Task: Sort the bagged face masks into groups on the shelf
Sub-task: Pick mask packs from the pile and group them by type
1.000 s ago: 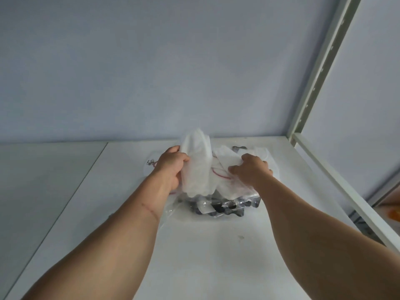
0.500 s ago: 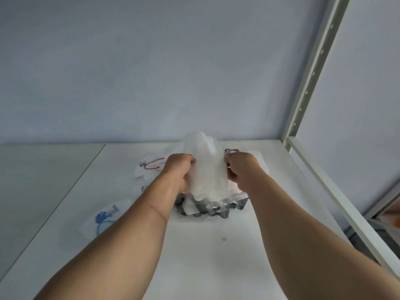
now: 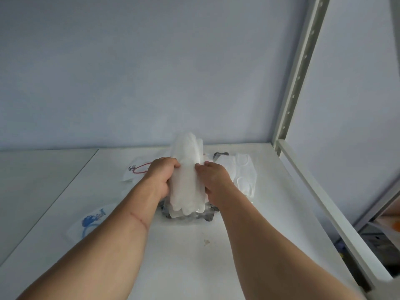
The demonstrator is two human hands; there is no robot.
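A: What's gripped?
B: Left hand and right hand clasp a stack of white bagged masks upright above the shelf.
A: Beneath the stack?
B: Dark masks in clear bags, mostly hidden. Right of the stack, a white mask; left, red-print and blue-print bags

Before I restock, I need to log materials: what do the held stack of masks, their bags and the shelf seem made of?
Stack of masks, gripped by left hand and right hand: soft white non-woven fabric, probably; matte, slightly translucent.
Bags: thin clear plastic film; glossy wrinkles.
Shelf: smooth white painted board, perhaps metal or laminate; faint sheen.
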